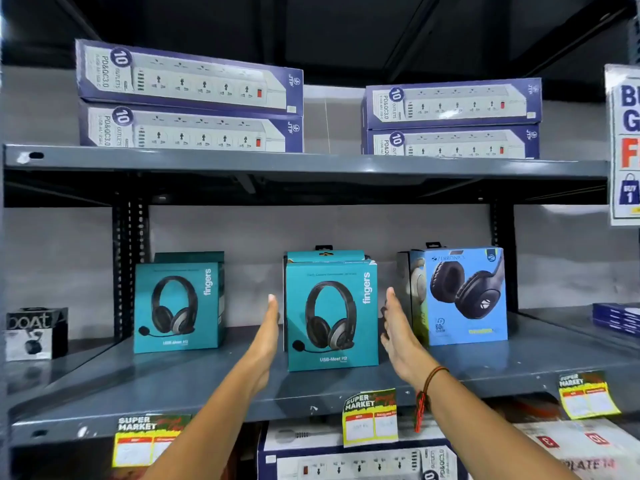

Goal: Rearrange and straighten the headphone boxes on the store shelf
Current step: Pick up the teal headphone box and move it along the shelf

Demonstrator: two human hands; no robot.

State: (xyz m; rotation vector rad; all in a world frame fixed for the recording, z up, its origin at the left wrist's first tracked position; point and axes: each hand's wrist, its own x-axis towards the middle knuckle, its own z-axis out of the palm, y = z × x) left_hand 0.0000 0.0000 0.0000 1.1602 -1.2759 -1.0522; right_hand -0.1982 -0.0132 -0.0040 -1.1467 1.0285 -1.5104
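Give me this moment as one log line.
left hand open | right hand open | flanking middle teal headphone box | contact unclear

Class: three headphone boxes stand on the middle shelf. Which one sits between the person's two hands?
The middle teal box: the left hand and right hand flank it. The other teal box and the blue box stand outside the hands.

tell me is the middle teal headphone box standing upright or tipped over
Upright. The middle teal box stands on its base on the shelf, front face forward, printed headphones right way up.
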